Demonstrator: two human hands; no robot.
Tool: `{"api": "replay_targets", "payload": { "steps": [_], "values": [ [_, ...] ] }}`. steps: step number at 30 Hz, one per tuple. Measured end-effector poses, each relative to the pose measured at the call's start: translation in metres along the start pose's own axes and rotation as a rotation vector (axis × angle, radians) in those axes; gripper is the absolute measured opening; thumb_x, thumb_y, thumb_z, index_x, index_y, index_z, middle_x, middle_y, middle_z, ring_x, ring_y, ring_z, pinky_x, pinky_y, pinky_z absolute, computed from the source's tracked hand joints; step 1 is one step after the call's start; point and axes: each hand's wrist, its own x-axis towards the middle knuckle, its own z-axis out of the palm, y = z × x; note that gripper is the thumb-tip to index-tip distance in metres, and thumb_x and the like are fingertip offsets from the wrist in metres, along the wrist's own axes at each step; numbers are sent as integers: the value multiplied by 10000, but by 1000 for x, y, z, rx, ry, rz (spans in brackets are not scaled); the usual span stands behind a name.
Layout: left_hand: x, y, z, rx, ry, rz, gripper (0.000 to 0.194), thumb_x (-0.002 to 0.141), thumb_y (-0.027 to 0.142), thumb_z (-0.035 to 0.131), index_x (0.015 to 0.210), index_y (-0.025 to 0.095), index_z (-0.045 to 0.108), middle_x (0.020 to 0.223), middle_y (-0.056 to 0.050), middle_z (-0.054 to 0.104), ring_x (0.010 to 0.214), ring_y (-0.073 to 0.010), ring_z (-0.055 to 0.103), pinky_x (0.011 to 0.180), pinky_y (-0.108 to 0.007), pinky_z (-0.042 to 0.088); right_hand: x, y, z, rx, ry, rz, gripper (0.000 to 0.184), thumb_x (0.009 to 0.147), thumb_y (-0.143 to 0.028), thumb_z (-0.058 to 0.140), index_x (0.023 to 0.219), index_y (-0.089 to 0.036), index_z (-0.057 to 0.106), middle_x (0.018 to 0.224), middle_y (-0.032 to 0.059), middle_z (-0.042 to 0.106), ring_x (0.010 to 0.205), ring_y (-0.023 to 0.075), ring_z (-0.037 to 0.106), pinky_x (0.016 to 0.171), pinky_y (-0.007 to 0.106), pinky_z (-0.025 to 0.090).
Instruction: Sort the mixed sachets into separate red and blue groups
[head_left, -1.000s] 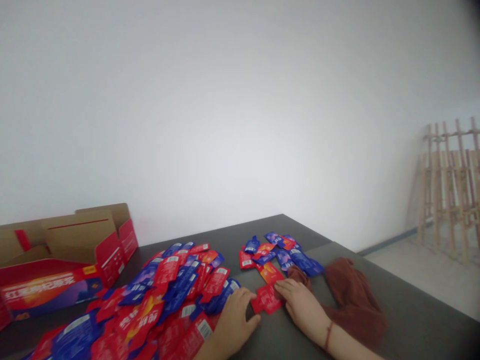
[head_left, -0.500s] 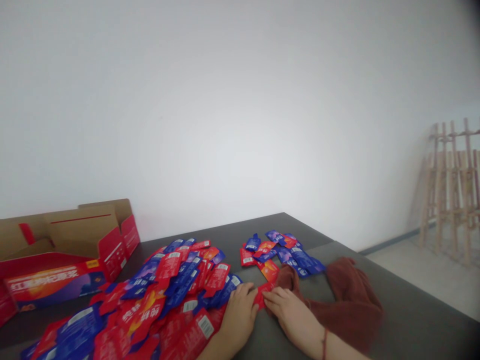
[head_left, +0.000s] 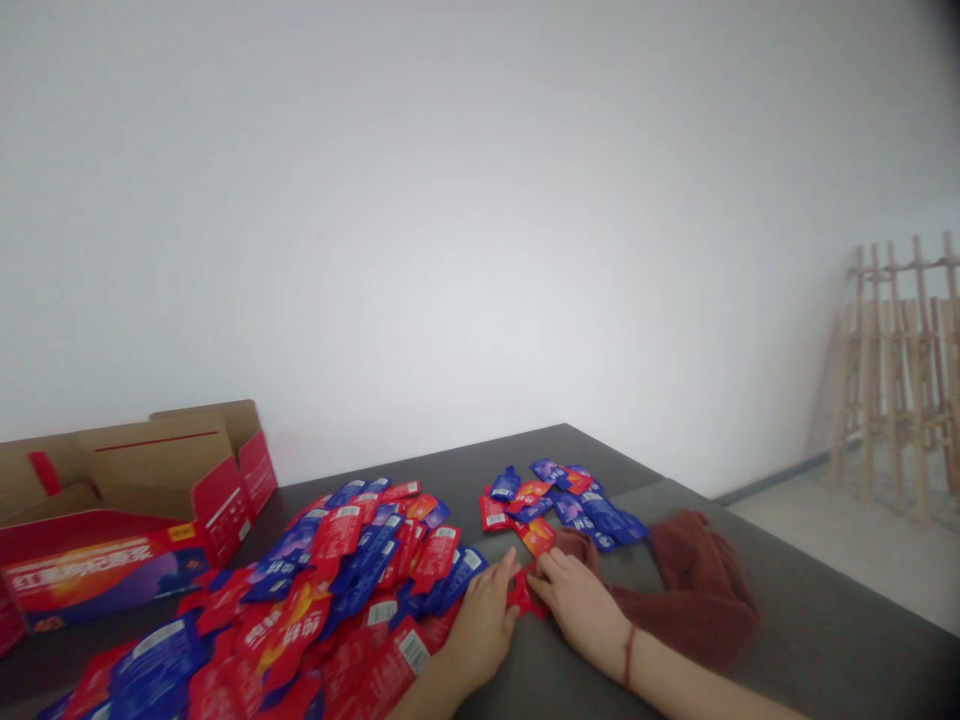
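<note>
My left hand (head_left: 486, 618) and my right hand (head_left: 576, 603) meet over a red sachet (head_left: 526, 598) low above the dark table. The fingers of each hand are closed on one side of it, and they cover most of it. To the left of my left hand, touching or nearly so, lies a big heap of red and blue sachets (head_left: 360, 560). Beyond my fingers is a smaller, looser group of sachets (head_left: 592, 510), with an orange-red sachet (head_left: 537, 536) nearest them. A brown cloth (head_left: 697, 590) lies crumpled beside and partly behind my right hand.
An open cardboard box (head_left: 105, 570), red with printed sides, stands at the left by the white wall (head_left: 480, 220). The dark table (head_left: 817, 640) ends in an edge on the right. Wooden easel-like frames (head_left: 900, 370) lean at the far right.
My right hand has shifted slightly up, and the red sachet between my hands shows less and looks bent or crumpled. The view has turned slightly right. Heaps and cloth lie as before.
</note>
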Motion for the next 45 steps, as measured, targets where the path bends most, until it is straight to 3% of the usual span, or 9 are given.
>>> {"api": "replay_targets", "payload": {
  "steps": [4,7,16,21,26,31,37,41,45],
  "values": [
    [0,-3,-2,-63,-7,16,763,742,122,435,1464,102,189,1413,-104,426,1304,-194,343,1105,-338,240,8,-15,6,39,11,-136,121,889,-239,580,961,-217,675,937,21,615,902,201,519,745,322,393],
    [0,-2,-2,-81,-19,14,792,734,127,448,1471,100,158,1411,-98,436,1300,-194,350,1106,-338,236,9,-9,7,48,10,-169,151,886,-243,587,1014,-245,667,932,10,622,901,197,527,741,313,398],
    [0,6,-6,-55,-73,-22,797,754,121,440,1481,129,111,1398,-78,469,1308,-187,355,1106,-363,218,-13,29,-3,-109,-17,120,311,861,-50,487,1093,-145,670,1012,113,651,957,260,549,809,374,436],
    [0,6,-7,-65,-72,-2,800,752,109,434,1481,128,105,1394,-78,473,1306,-177,358,1106,-355,221,-22,3,4,-23,34,-25,330,872,-44,450,1084,-197,651,1062,68,648,967,223,552,848,356,430],
    [0,7,-8,-45,-76,-3,794,749,103,431,1479,114,120,1402,-80,463,1309,-173,349,1108,-343,226,0,-15,-2,97,-61,-61,255,906,-112,469,1045,-226,650,1028,22,669,957,207,555,820,344,425],
    [0,8,-9,-16,-79,-8,777,762,114,432,1475,88,126,1409,-82,455,1322,-177,334,1114,-345,221,9,10,-11,107,-120,39,303,915,-108,425,1084,-206,657,1069,52,680,1020,230,544,829,363,421],
    [-1,8,-9,-10,-87,-2,783,754,106,427,1478,130,130,1399,-70,470,1309,-169,364,1113,-363,225,-26,38,-2,-15,-15,92,401,857,-28,404,1161,-153,634,1144,106,658,1043,250,543,869,381,434],
    [0,8,-7,14,-78,3,756,762,102,411,1472,157,160,1399,-65,470,1306,-170,371,1113,-380,235,-39,19,0,-13,27,-1,415,859,-25,413,1199,-166,604,1196,79,638,1041,241,544,900,387,426],
    [-1,10,-8,63,-73,65,737,748,67,380,1456,188,213,1477,-45,357,1351,-166,298,1125,-388,216,-30,-4,-7,123,-20,-112,389,889,-92,451,1233,-221,578,1223,45,629,1023,212,545,877,348,429]
  ]
}}
